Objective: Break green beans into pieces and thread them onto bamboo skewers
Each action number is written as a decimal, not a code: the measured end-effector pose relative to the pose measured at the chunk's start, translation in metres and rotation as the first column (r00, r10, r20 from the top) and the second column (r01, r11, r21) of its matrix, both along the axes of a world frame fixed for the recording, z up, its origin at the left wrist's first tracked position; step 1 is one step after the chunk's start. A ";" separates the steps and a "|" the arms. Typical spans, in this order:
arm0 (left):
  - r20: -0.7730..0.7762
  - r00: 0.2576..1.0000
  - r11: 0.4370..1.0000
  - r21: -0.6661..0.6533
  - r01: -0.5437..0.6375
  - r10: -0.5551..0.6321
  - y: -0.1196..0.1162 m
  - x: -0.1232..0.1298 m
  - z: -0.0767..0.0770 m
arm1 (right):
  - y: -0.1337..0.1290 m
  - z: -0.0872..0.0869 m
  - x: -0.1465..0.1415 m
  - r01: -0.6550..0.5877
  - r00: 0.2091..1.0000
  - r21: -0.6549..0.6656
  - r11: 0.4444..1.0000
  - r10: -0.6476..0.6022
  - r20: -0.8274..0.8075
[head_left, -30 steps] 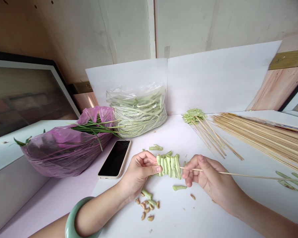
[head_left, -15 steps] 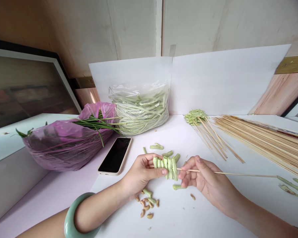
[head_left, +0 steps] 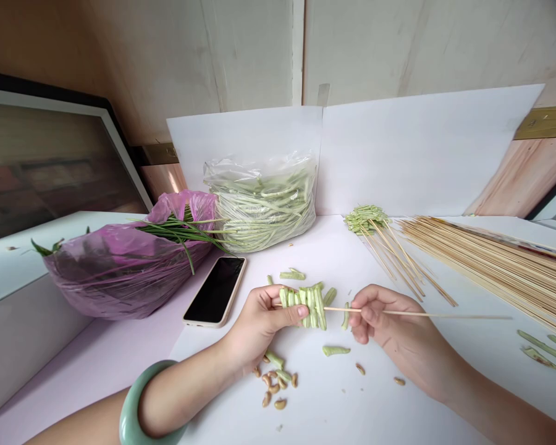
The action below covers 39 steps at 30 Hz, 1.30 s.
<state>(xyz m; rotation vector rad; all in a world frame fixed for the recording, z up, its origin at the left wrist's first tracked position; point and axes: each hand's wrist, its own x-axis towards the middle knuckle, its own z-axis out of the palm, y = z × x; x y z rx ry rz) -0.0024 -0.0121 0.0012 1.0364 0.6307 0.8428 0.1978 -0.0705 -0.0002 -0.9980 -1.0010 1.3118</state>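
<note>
My left hand (head_left: 271,315) pinches a row of cut green bean pieces (head_left: 311,306) threaded side by side on a bamboo skewer (head_left: 426,314). To the right of the beans, my right hand (head_left: 384,321) grips the bare stick between thumb and fingers. The skewer lies nearly level across both hands. Loose bean pieces (head_left: 336,350) rest on the white tabletop around and behind the threaded ones. Below my left hand lie several small brown beans (head_left: 273,389) and a short green piece (head_left: 274,360).
Behind stand a clear bag of long beans (head_left: 264,204) and a purple bag of greens (head_left: 125,272). A phone (head_left: 214,290) lies to the left. Finished bean skewers (head_left: 367,217) and a bundle of bare skewers (head_left: 486,259) lie at the right, near some bean scraps (head_left: 544,347).
My right hand has moved slightly right and up along the skewer, its fingers now closed round it. The beans have shifted a little left, and the skewer's far end has risen.
</note>
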 end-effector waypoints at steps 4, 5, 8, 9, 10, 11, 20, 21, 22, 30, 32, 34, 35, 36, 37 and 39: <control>0.035 0.989 0.989 -0.026 -0.144 0.145 0.002 0.001 0.001 | 0.005 0.008 0.011 0.243 0.967 0.054 0.969 -0.246 0.060; 0.041 0.983 0.983 -0.030 -0.180 0.181 0.003 0.001 0.000 | 0.006 0.009 0.015 0.313 0.945 0.071 0.947 -0.318 0.079; 0.036 0.967 0.968 -0.016 -0.250 0.250 0.004 0.000 -0.001 | 0.012 0.011 0.026 0.456 0.871 0.128 0.881 -0.471 0.138; 0.031 0.965 0.965 -0.007 -0.261 0.261 0.004 0.000 -0.001 | 0.014 0.011 0.029 0.482 0.851 0.147 0.864 -0.501 0.153; 0.028 0.964 0.964 0.002 -0.265 0.265 0.004 0.000 -0.002 | 0.016 0.011 0.033 0.501 0.833 0.167 0.849 -0.526 0.171; 0.027 0.964 0.964 0.007 -0.264 0.264 0.004 0.000 -0.002 | 0.017 0.011 0.036 0.515 0.812 0.192 0.835 -0.547 0.203; 0.091 0.966 0.970 -0.043 -0.239 0.242 0.009 -0.001 -0.002 | 0.017 0.016 0.056 0.339 0.555 0.441 0.831 -0.556 0.619; 0.097 0.966 0.971 -0.039 -0.237 0.239 0.009 -0.001 -0.001 | 0.018 0.016 0.059 0.281 0.514 0.461 0.841 -0.538 0.668; 0.102 0.966 0.972 -0.034 -0.233 0.236 0.009 -0.001 -0.001 | 0.020 0.016 0.062 0.221 0.467 0.472 0.853 -0.518 0.717; 0.096 0.972 0.976 0.018 -0.218 0.215 0.007 -0.002 -0.002 | 0.026 0.015 0.068 -0.006 0.322 0.352 0.936 -0.332 0.887; 0.072 0.970 0.972 0.032 -0.233 0.231 0.008 -0.002 -0.003 | 0.026 0.014 0.067 -0.039 0.311 0.331 0.943 -0.303 0.901; 0.054 0.970 0.970 0.041 -0.241 0.239 0.009 -0.002 -0.003 | 0.027 0.011 0.067 -0.060 0.306 0.322 0.945 -0.290 0.907; 0.047 0.969 0.969 0.042 -0.243 0.242 0.010 -0.002 -0.004 | 0.028 0.009 0.068 -0.064 0.306 0.322 0.944 -0.289 0.907; 0.039 0.969 0.968 0.043 -0.246 0.244 0.010 -0.002 -0.004 | 0.028 0.008 0.068 -0.063 0.305 0.326 0.943 -0.293 0.906; 0.033 0.969 0.968 0.043 -0.246 0.245 0.010 -0.002 -0.004 | 0.029 0.006 0.069 -0.060 0.305 0.332 0.941 -0.299 0.904; 0.031 0.969 0.968 0.044 -0.247 0.246 0.011 -0.002 -0.003 | 0.030 0.004 0.069 -0.053 0.306 0.348 0.936 -0.316 0.898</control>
